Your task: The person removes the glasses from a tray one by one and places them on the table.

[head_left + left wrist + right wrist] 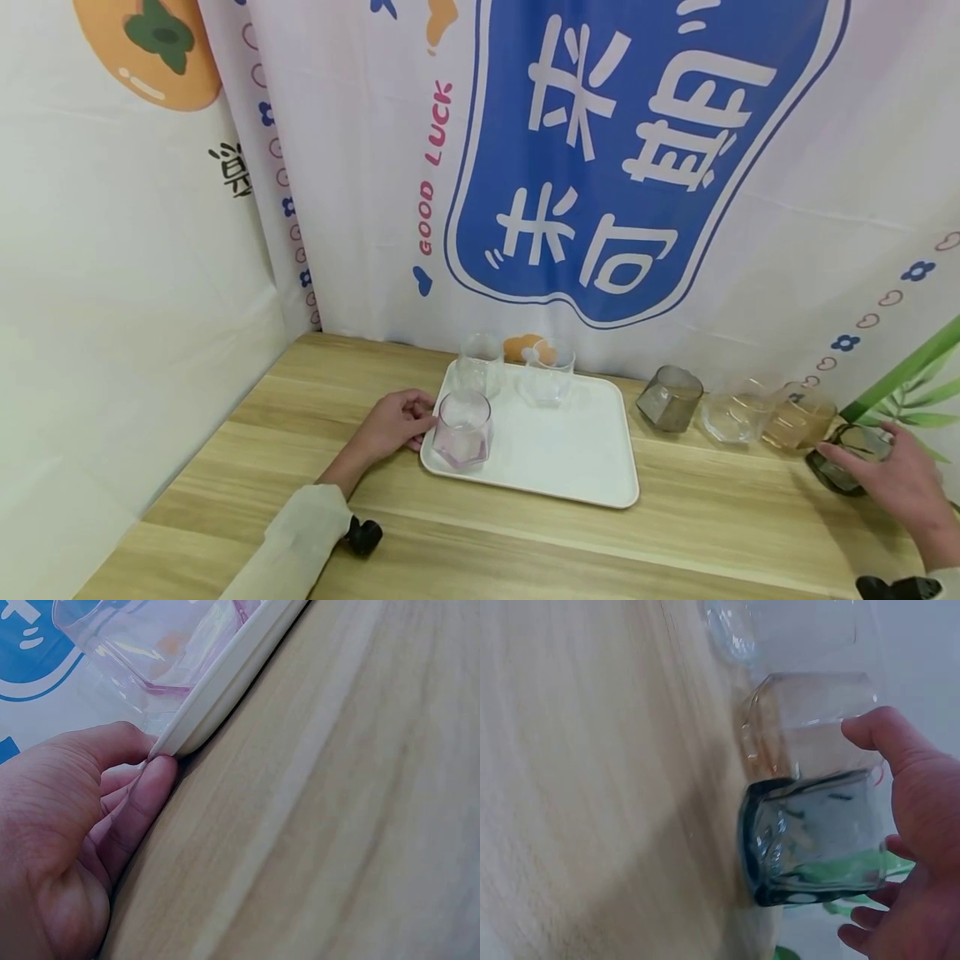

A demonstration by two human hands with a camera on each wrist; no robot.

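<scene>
At the left end of a white tray (558, 450), my left hand (397, 423) pinches the rim between thumb and fingers; the left wrist view shows this grip (82, 817) closely. A pinkish glass (463, 433) stands on the tray beside that hand. Two clear glasses, one at the back left (480, 367) and one at the back middle (550, 375), share the tray. Far right, my right hand (900, 475) is spread around the top of a dark green glass (817, 840). Its thumb (874, 731) stands apart from the rim, in front of an amber glass (810, 727).
Right of the tray, a smoky grey glass (670, 400) and a clear glass (735, 417) stand in a row with the amber and green ones, close to each other. A printed curtain (360, 208) hangs behind the wooden table (525, 542).
</scene>
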